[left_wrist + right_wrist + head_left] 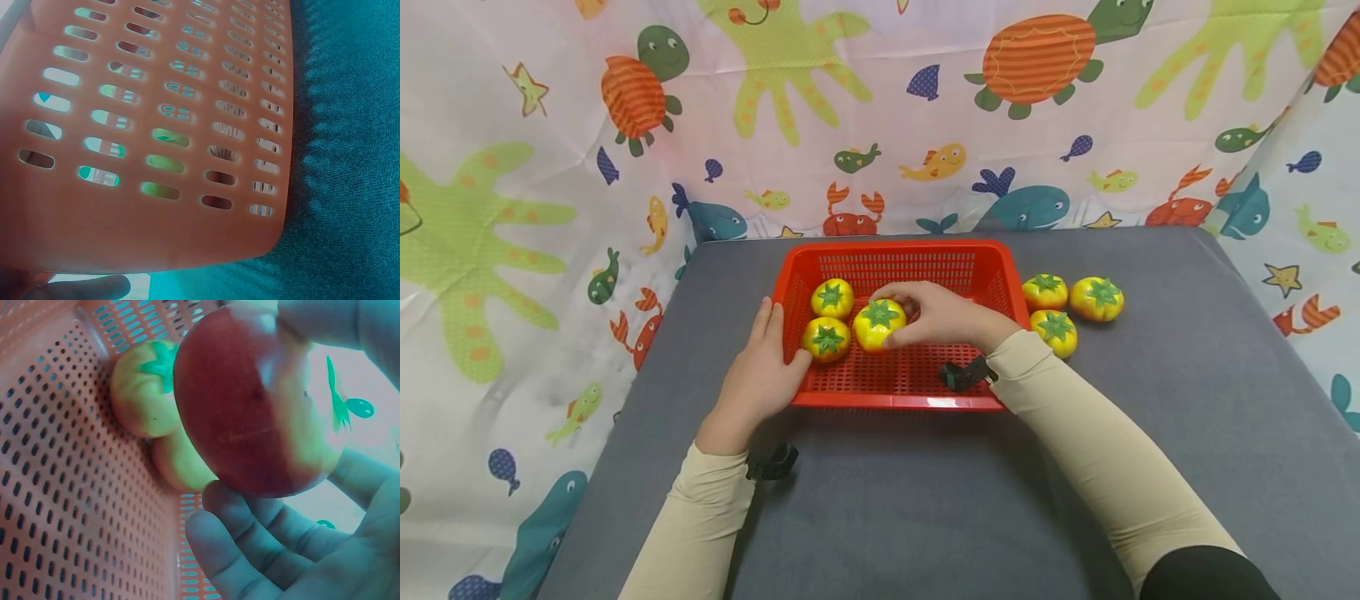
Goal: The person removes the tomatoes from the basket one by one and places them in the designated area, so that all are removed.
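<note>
My right hand (pixel 936 315) pinches a yellow-and-red tomato (pixel 878 325) with a green star-shaped top, over the inside of a red plastic basket (pixel 895 401). In the right wrist view, the thumb and fingers hold the tomato (pixel 250 406) from its sides, its red underside showing. Two more tomatoes, a rear one (pixel 832 297) and a front one (pixel 827 339), sit by the basket's left wall. My left hand (pixel 760 379) rests against the left side of the basket, fingers straight and thumb at the rim. The left wrist view mostly shows the slotted basket wall (pixel 125 219).
To the right of the basket, three tomatoes stand close together on the grey tabletop (pixel 880 508): a back one (pixel 1045 292), a front one (pixel 1054 332) and a right one (pixel 1097 299). A curtain (pixel 895 100) printed with sea animals hangs behind the table and along its sides.
</note>
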{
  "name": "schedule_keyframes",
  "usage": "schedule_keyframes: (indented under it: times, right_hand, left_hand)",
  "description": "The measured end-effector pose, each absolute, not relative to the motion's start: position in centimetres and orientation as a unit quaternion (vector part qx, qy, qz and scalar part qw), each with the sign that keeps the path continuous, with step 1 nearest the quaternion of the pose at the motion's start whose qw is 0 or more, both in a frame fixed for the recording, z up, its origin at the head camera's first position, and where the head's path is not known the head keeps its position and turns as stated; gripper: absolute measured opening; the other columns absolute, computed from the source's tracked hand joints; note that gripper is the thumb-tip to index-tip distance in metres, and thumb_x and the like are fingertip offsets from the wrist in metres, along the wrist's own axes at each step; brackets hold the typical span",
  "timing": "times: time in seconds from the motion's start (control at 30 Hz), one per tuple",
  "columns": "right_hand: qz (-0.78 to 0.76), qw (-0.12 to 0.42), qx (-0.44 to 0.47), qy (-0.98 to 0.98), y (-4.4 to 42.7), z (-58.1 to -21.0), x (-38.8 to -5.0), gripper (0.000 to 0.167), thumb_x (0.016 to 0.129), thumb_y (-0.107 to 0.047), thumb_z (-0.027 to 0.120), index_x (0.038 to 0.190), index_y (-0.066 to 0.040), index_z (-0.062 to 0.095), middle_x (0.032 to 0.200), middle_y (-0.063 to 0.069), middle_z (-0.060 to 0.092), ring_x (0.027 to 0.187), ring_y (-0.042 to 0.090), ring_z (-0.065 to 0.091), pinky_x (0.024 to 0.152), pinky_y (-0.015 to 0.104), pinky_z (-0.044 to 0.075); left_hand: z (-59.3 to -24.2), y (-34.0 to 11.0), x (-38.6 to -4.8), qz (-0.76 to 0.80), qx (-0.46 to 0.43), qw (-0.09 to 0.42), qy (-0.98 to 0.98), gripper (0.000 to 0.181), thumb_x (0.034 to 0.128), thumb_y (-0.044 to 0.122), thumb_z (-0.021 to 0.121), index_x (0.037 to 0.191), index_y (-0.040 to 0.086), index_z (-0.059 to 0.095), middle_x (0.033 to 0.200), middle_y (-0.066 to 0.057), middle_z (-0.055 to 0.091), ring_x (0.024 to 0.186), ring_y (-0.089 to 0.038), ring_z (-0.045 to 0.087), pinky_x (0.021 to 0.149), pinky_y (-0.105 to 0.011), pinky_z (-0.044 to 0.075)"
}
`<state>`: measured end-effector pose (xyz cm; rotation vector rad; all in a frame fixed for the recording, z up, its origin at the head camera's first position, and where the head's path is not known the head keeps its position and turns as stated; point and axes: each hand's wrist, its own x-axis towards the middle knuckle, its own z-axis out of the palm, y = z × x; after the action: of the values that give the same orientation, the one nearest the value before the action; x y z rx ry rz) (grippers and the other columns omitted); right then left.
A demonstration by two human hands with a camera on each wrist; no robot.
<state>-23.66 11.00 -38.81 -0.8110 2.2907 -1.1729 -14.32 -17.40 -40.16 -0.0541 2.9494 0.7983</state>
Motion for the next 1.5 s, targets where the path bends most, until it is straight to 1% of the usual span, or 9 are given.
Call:
schedule_keyframes:
  times: [0.27,0.53,0.87,1.07,1.13,1.27,1.4,1.5]
  right_hand:
    - [-0.456,0.222,-0.264,0.82,11.2,-37.6,-23.5,0.064,0.082,-0.025,0.086,0.141,-0.018,0.063,0.125,0.005,0.068,0.108,0.027,0.063,0.091,0.037,0.059]
    - [-0.474,0.198,-0.236,0.825,11.7,-36.7,-23.2,0.066,0.081,-0.023,0.087,0.142,-0.019,0.063,0.128,0.005,0.068,0.11,0.028,0.064,0.091,0.038,0.06]
    - [-0.499,0.203,-0.214,0.815,12.3,-35.5,-22.5,0.067,0.082,-0.017,0.086,0.145,-0.015,0.062,0.128,0.01,0.069,0.108,0.03,0.067,0.092,0.037,0.06]
    - [-0.495,0.198,-0.212,0.819,13.0,-34.1,-22.0,0.069,0.082,-0.018,0.087,0.147,-0.018,0.061,0.13,0.008,0.068,0.109,0.029,0.067,0.092,0.037,0.06]
    - [-0.487,0.19,-0.214,0.825,13.4,-33.8,-21.8,0.069,0.082,-0.02,0.088,0.146,-0.02,0.062,0.129,0.007,0.068,0.109,0.028,0.066,0.091,0.037,0.06]
    - [-0.478,0.176,-0.214,0.833,14.3,-33.3,-21.6,0.07,0.081,-0.021,0.09,0.146,-0.023,0.063,0.129,0.006,0.068,0.107,0.028,0.067,0.091,0.037,0.06]
    - [-0.471,0.167,-0.212,0.84,15.3,-33.0,-21.3,0.071,0.082,-0.02,0.089,0.147,-0.023,0.062,0.132,0.006,0.067,0.107,0.028,0.067,0.088,0.036,0.06]
    - [-0.471,0.168,-0.202,0.842,16.1,-32.9,-21.2,0.072,0.083,-0.019,0.088,0.149,-0.021,0.06,0.134,0.007,0.065,0.108,0.029,0.067,0.087,0.035,0.06]
  left_hand:
    - [-40.1,-17.5,-14.2,0.261,-0.019,0.041,0.964,0.09,0.0979,0.034,0.056,0.169,0.006,0.009,0.178,-0.01,-0.002,0.129,-0.047,0.058,0.09,-0.057,0.06]
    - [-40.4,-17.5,-14.5,0.259,-0.013,0.035,0.965,0.089,0.0979,0.035,0.055,0.169,0.007,0.01,0.178,-0.01,-0.001,0.129,-0.047,0.059,0.09,-0.057,0.06]
    - [-40.5,-17.4,-14.6,0.262,-0.012,0.035,0.964,0.09,0.0976,0.035,0.055,0.169,0.007,0.009,0.178,-0.01,-0.001,0.131,-0.048,0.057,0.092,-0.058,0.059]
    - [-40.5,-17.6,-14.6,0.261,-0.009,0.033,0.965,0.089,0.0979,0.035,0.055,0.169,0.006,0.009,0.178,-0.011,-0.001,0.128,-0.047,0.059,0.091,-0.058,0.059]
    - [-40.6,-17.6,-14.6,0.259,-0.008,0.032,0.965,0.089,0.098,0.035,0.054,0.169,0.006,0.009,0.178,-0.011,-0.001,0.128,-0.048,0.059,0.092,-0.059,0.059]
    - [-40.5,-17.6,-14.5,0.258,-0.008,0.034,0.965,0.089,0.0982,0.036,0.054,0.169,0.006,0.009,0.178,-0.011,-0.002,0.124,-0.048,0.061,0.09,-0.057,0.06]
    - [-40.5,-17.6,-14.5,0.26,-0.007,0.035,0.965,0.09,0.098,0.036,0.055,0.169,0.006,0.009,0.178,-0.011,-0.002,0.118,-0.045,0.063,0.085,-0.053,0.062]
    - [-40.6,-17.6,-14.5,0.261,-0.006,0.034,0.965,0.09,0.0982,0.035,0.056,0.169,0.006,0.009,0.178,-0.011,-0.002,0.118,-0.045,0.064,0.086,-0.053,0.062]
